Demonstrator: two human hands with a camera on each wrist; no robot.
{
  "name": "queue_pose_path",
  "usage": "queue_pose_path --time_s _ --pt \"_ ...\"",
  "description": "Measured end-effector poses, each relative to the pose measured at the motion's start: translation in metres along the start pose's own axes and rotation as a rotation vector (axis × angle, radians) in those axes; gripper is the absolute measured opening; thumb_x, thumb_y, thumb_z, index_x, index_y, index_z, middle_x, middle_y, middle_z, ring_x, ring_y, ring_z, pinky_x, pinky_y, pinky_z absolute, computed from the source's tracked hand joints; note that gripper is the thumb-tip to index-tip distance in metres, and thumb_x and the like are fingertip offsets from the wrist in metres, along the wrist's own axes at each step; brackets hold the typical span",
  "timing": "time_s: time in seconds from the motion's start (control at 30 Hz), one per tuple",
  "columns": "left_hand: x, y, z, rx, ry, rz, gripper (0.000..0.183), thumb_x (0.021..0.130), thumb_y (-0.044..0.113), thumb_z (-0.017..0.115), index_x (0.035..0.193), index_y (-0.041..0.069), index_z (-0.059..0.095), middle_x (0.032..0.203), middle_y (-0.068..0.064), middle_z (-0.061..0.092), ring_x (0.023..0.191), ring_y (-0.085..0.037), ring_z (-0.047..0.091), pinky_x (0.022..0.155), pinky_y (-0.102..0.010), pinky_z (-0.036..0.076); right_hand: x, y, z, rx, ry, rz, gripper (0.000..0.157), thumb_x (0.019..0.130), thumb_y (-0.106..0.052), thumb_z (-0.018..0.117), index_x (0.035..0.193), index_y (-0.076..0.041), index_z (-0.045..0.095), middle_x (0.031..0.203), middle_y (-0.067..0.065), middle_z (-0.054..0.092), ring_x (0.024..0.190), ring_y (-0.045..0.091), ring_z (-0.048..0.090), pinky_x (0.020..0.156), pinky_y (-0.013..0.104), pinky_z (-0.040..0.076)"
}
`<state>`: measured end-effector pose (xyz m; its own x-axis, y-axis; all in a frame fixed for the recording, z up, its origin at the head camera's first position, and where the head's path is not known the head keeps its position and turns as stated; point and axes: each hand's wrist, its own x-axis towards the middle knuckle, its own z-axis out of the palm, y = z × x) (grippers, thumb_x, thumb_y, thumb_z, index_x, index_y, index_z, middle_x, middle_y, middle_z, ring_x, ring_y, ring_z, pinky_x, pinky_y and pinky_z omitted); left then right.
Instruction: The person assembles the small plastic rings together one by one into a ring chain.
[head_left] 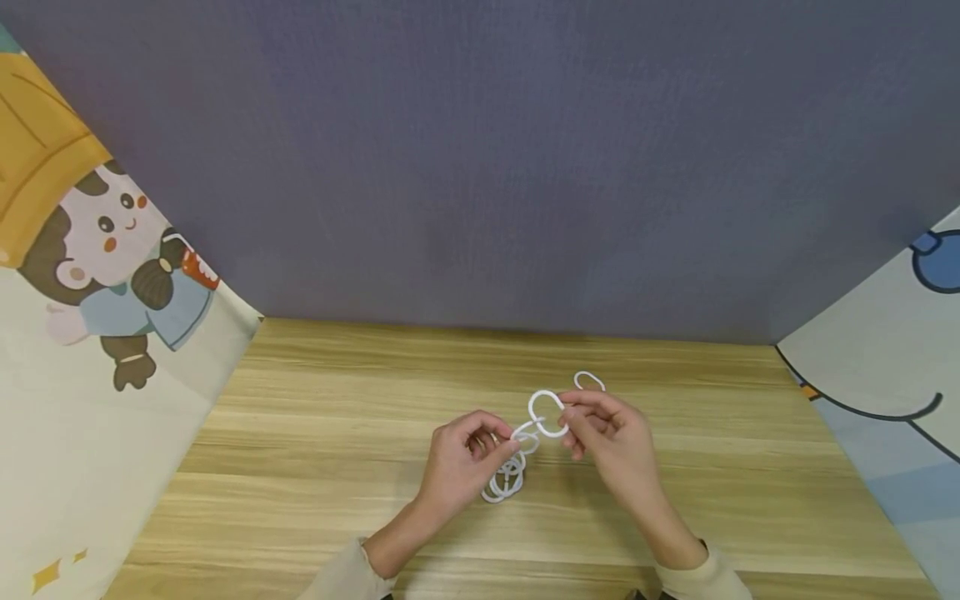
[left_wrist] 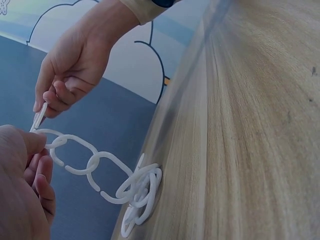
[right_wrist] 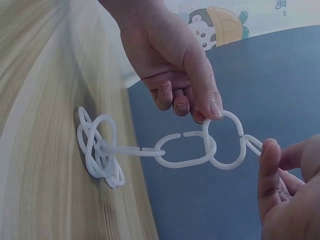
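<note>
My left hand (head_left: pixel 467 460) pinches an open white plastic chain link (right_wrist: pixel 228 166) between thumb and fingers. From it hangs a chain of similar links (left_wrist: pixel 107 155), running down to a small heap (head_left: pixel 504 485) on the table. Thumb and fingers of my right hand (head_left: pixel 617 433) pinch another white link (head_left: pixel 543 392), held up beside the left one. In the right wrist view this link meets the side of the left hand's link, near a small gap. Whether it is fully hooked through, I cannot tell.
A single white link (head_left: pixel 587 373) lies on the wooden table (head_left: pixel 337 375), behind my right hand. A grey-blue panel (head_left: pixel 480 167) rises at the table's back. Cartoon-printed panels stand left (head_left: pixel 67 417) and right (head_left: pixel 862 350).
</note>
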<state>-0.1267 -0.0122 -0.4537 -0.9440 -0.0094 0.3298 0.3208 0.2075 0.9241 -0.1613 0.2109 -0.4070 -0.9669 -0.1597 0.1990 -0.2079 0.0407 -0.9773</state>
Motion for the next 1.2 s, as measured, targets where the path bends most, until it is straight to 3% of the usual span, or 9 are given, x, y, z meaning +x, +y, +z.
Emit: queue_pose_path --time_s 0.27,0.6,0.97,1.2 --pt "-0.0064 -0.0007 -0.0044 -0.003 -0.018 0.025 0.012 0.091 0.007 0.091 0.095 0.009 0.08 0.085 -0.002 0.076 0.067 -0.003 0.057 0.057 -0.019 0.049 -0.0095 -0.0026 0.0082 -0.032 0.0 0.01 0.016 0.1 0.012 0.071 0.116 0.013 0.074 0.085 0.014 0.074 0.064 0.01 0.068 0.054 0.023 0.059" --pt "-0.0053 -0.0006 -0.008 -0.024 0.006 -0.039 0.012 0.092 0.005 0.089 0.098 0.009 0.079 0.091 -0.002 0.077 0.073 -0.006 0.06 0.063 -0.017 0.049 -0.01 -0.0014 0.0073 -0.071 0.025 0.051 0.012 0.104 0.008 0.068 0.112 0.012 0.076 0.081 0.012 0.072 0.061 0.01 0.064 0.051 0.022 0.054" --pt "-0.0037 -0.0036 -0.01 -0.015 0.042 -0.073 0.011 0.093 0.004 0.088 0.097 0.009 0.079 0.089 0.0 0.076 0.074 -0.007 0.061 0.064 -0.017 0.049 -0.008 -0.0021 0.0046 -0.058 -0.021 0.193 0.014 0.105 0.005 0.067 0.114 0.014 0.075 0.084 0.011 0.071 0.062 0.012 0.064 0.053 0.024 0.057" --pt "-0.0053 -0.0078 -0.0074 0.067 -0.047 -0.103 0.008 0.096 0.009 0.086 0.1 0.006 0.08 0.092 0.0 0.076 0.074 -0.007 0.063 0.066 -0.019 0.053 -0.0072 -0.0045 0.0031 -0.023 -0.055 0.225 0.017 0.105 0.004 0.067 0.117 0.015 0.072 0.084 0.01 0.073 0.063 0.012 0.065 0.055 0.025 0.059"
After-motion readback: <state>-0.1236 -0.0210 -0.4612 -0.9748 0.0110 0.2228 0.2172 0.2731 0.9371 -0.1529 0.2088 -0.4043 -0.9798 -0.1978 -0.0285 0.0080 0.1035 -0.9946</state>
